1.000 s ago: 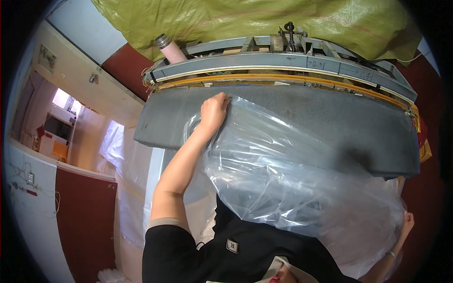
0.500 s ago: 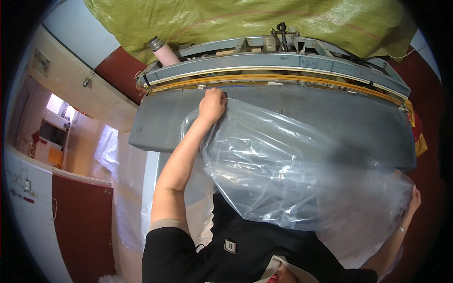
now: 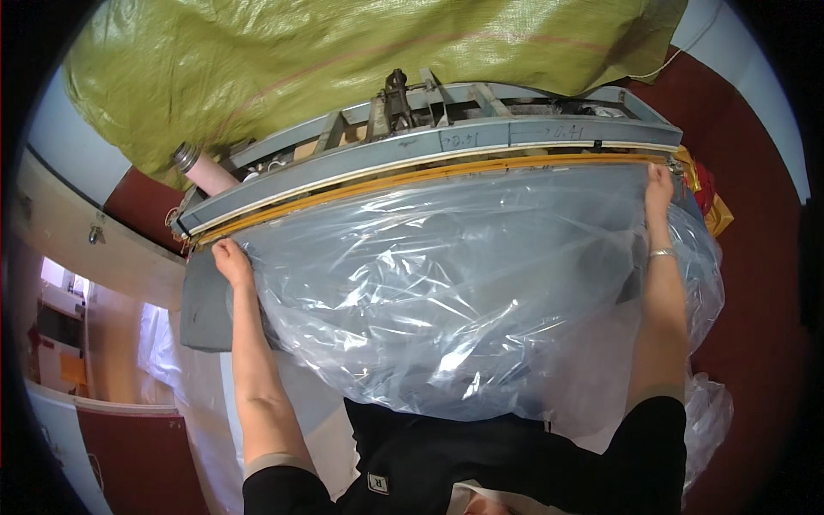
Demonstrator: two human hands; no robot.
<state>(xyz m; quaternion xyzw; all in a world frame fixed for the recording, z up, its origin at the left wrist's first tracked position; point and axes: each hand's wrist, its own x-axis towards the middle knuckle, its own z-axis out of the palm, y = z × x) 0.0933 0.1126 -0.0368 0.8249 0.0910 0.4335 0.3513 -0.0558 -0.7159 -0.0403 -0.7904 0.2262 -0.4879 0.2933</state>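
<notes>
Clenched grip: left hand and right hand, well apart, both grasp the far edge of glossy, crinkled clear plastic film. I see it draped over a matte grey slab, just beside slim orange strips; pink cylindrical flask tilted, far left.

Arms outstretched, both hands clenched

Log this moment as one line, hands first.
left hand: gripping plastic sheet, far edge | right hand: gripping same edge, further right | plastic sheet: spread across grey pad
</notes>
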